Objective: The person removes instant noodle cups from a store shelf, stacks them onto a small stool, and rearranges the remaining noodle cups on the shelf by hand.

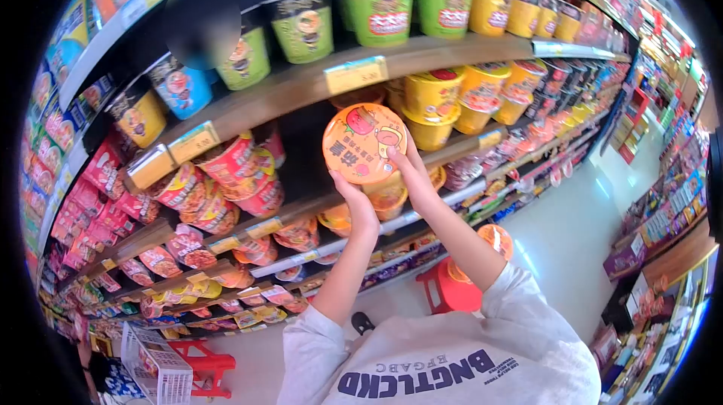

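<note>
White T-shirt point(542, 341) right below me, dark lettering across its front, and both arms reach out from its sleeves! Left hand point(355, 205) cups the near-left rim of a round orange tub point(354, 150); right hand point(411, 179) has the right side, thumb over the lid. Both are clamped on it, lid facing me! Where's the tub? Up in front of the middle shelf point(312, 206), just below a yellow price tag point(356, 75) on the upper shelf point(452, 52)'s front edge. Yellow tubs point(433, 96) are stacked on its right, red cups point(242, 172) piled on its left near the front edge. Floor level, past my right forearm: a red stool point(456, 296), orange-topped containers point(495, 242) on or beside it, I can't tell which!
</note>
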Available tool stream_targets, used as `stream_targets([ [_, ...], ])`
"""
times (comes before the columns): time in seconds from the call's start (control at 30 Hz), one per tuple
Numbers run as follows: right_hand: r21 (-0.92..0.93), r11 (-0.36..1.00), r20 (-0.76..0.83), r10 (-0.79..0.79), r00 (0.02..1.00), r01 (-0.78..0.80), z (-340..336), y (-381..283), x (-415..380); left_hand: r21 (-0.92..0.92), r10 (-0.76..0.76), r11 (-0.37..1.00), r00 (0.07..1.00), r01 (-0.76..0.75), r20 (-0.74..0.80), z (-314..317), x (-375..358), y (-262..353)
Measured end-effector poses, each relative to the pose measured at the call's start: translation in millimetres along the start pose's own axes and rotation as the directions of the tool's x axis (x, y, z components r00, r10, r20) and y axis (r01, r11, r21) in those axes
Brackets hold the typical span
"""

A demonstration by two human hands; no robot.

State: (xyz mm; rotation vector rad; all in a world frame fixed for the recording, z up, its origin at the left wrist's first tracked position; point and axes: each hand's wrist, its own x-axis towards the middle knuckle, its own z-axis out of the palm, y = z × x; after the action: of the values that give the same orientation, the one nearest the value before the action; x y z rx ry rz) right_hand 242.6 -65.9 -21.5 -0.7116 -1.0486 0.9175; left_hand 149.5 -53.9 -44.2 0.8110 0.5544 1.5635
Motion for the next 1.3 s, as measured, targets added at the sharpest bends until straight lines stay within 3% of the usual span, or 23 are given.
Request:
stream_targets([
  [0.17,0.071,0.997,-0.127,-0.021,0.992,0.03,-39,-31,-45,0.106,-0.07,0.992,0.998,0.068,0.009,32,-46,-33],
  [0.33,-0.096,0.995,-0.264,-0.051,0.963,0.026,-96,-54,-81,0.139,-0.1,0.987,0.982,0.078,0.162,64,-85,-82],
  [0.43,-0.088,0.996,-0.395,-0.007,0.919,-0.031,-126,-69,-105,0.19,-0.145,0.977,0.958,0.099,0.249,83,-106,-107],
  [0.47,-0.156,0.988,-0.395,-0.05,0.917,-0.013,-143,-67,-111,0.21,-0.188,0.969,0.938,0.129,0.29,85,-111,-117],
  [0.63,-0.161,0.984,-0.54,-0.02,0.841,-0.08,-208,-48,-150,0.244,-0.353,0.933,0.816,0.266,0.459,88,-130,-166],
  [0.7,-0.126,0.977,-0.62,0.059,0.782,-0.173,-227,-42,-166,0.397,-0.506,0.855,0.71,0.334,0.49,86,-135,-178],
  [0.77,-0.092,0.977,-0.647,0.088,0.757,-0.192,-251,-21,-180,0.413,-0.529,0.841,0.684,0.348,0.502,74,-142,-197],
  [0.83,0.003,0.989,-0.676,0.111,0.729,-0.148,-268,-4,-194,0.519,-0.543,0.816,0.643,0.254,0.54,60,-143,-218],
  [1.0,-0.014,0.988,-0.706,0.099,0.701,-0.153,-284,28,-219,0.67,-0.629,0.718,0.59,0.189,0.506,44,-152,-232],
  [1.1,-0.079,0.974,-0.726,0.09,0.682,-0.213,-290,52,-233,0.641,-0.624,0.735,0.587,0.219,0.515,19,-148,-271],
  [1.17,-0.097,0.974,-0.74,0.068,0.669,-0.206,-284,51,-235,0.578,-0.549,0.791,0.651,0.201,0.525,12,-151,-278],
  [1.23,-0.109,0.973,-0.755,0.052,0.654,-0.203,-282,45,-235,0.721,-0.603,0.676,0.677,0.151,0.423,9,-148,-275],
  [1.27,-0.054,0.965,-0.731,0.138,0.668,-0.258,-280,42,-235,0.718,-0.603,0.682,0.662,0.139,0.445,11,-147,-269],
  [1.3,0.002,0.949,-0.699,0.227,0.678,-0.316,-279,39,-236,0.737,-0.715,0.615,0.594,0.28,0.37,13,-145,-261],
])
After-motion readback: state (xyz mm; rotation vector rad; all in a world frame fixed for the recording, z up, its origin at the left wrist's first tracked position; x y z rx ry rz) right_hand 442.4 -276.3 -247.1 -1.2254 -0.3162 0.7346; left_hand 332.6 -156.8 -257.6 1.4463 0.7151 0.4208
